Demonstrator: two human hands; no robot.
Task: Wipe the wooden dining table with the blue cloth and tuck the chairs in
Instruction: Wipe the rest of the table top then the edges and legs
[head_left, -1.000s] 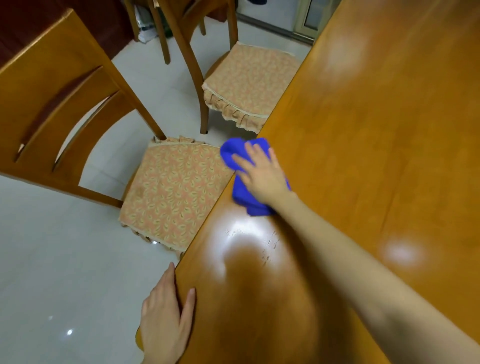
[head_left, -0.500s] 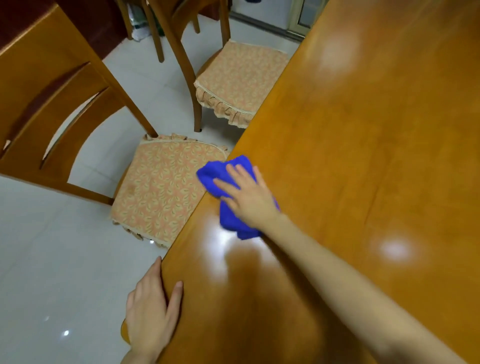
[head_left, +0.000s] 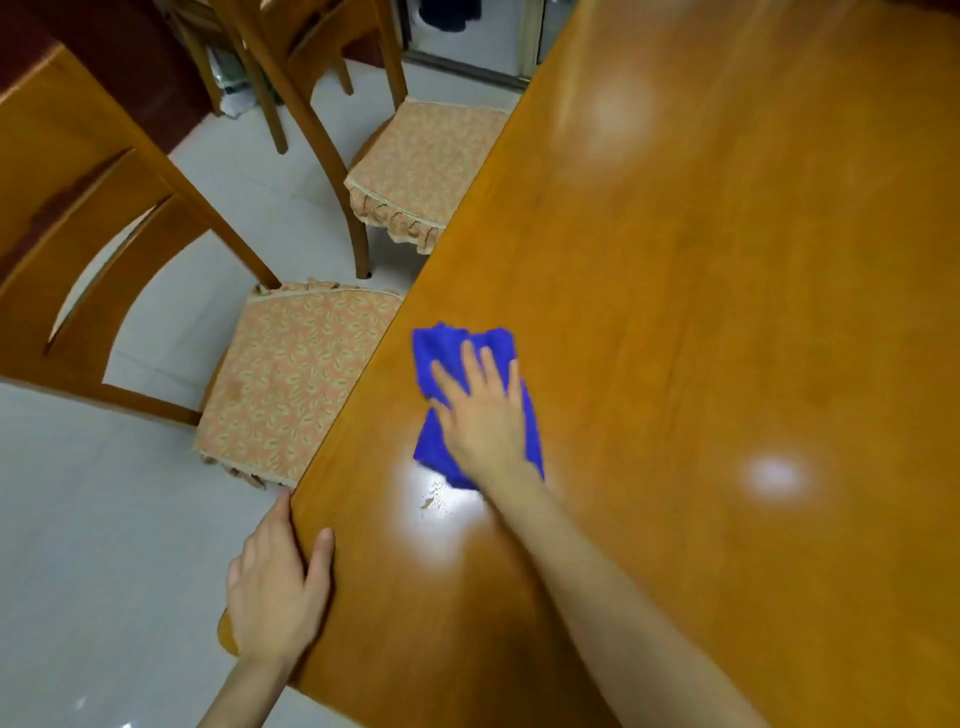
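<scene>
Near the left edge of the wooden dining table (head_left: 701, 322), a short way in from its near left corner, lies a crumpled blue cloth (head_left: 457, 358). The right hand (head_left: 485, 415) presses down flat on top of the cloth, fingers spread and straight, palm covering its nearer half; the fingers are not curled around the fabric. The bare right forearm runs back across the table top toward the lower right. Just nearer than the cloth, a bright patch of reflected light shows a few small specks on the glossy surface.

At the near left corner, the left hand (head_left: 275, 587) grips the table's edge: the thumb rests on top, the other fingers wrap over the side and their tips are hidden.

Beside the left edge stand two wooden chairs, both only partly under the table. The nearer chair (head_left: 104, 249) has a patterned seat cushion (head_left: 291, 384) whose right side touches or slips under the table edge, level with the cloth. The farther chair (head_left: 311, 104) carries a matching frilled cushion (head_left: 421, 166), also meeting the table edge. Pale floor tiles (head_left: 104, 545) lie beneath.
</scene>
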